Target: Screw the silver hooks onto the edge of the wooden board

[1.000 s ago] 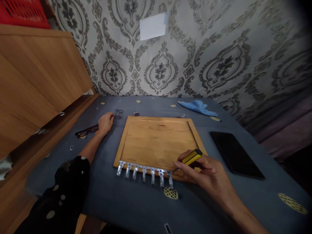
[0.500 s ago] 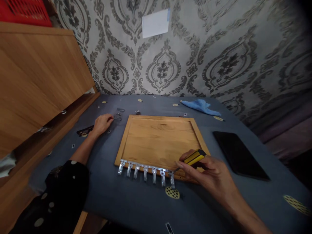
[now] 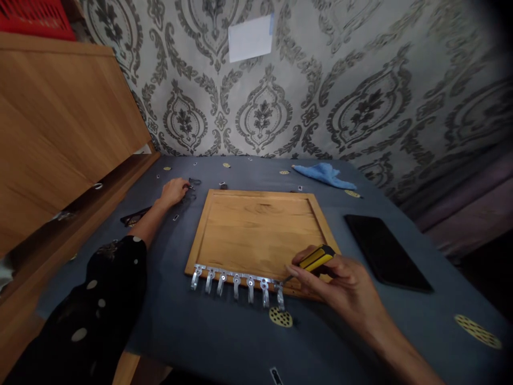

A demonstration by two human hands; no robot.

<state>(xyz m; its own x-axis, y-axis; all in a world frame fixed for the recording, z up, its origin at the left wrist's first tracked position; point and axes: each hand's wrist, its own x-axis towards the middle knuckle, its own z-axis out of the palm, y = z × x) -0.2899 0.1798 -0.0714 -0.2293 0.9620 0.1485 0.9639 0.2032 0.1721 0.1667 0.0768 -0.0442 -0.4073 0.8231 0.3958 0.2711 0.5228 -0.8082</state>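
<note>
A wooden framed board (image 3: 260, 230) lies on the blue tablecloth. Along its near edge runs a row of metal hooks (image 3: 236, 283) on a thin strip. My right hand (image 3: 340, 278) is closed around a yellow and black screwdriver (image 3: 316, 259), its shaft slanting down to the strip's right end. Stretched to the far left, my left hand (image 3: 175, 192) has its fingers drawn together at a few loose metal hooks (image 3: 194, 182). Whatever sits between those fingertips is too small to make out.
To the board's right lies a dark tablet-like slab (image 3: 387, 251). A blue cloth (image 3: 324, 175) is crumpled near the wall. Beneath my left forearm is a dark flat object (image 3: 134, 216). A wooden cabinet (image 3: 72, 133) borders the table's left side.
My left hand has moved farther away and slightly right, over the loose hooks. My right hand keeps the screwdriver at the strip's right end. The whole view has shifted slightly.
</note>
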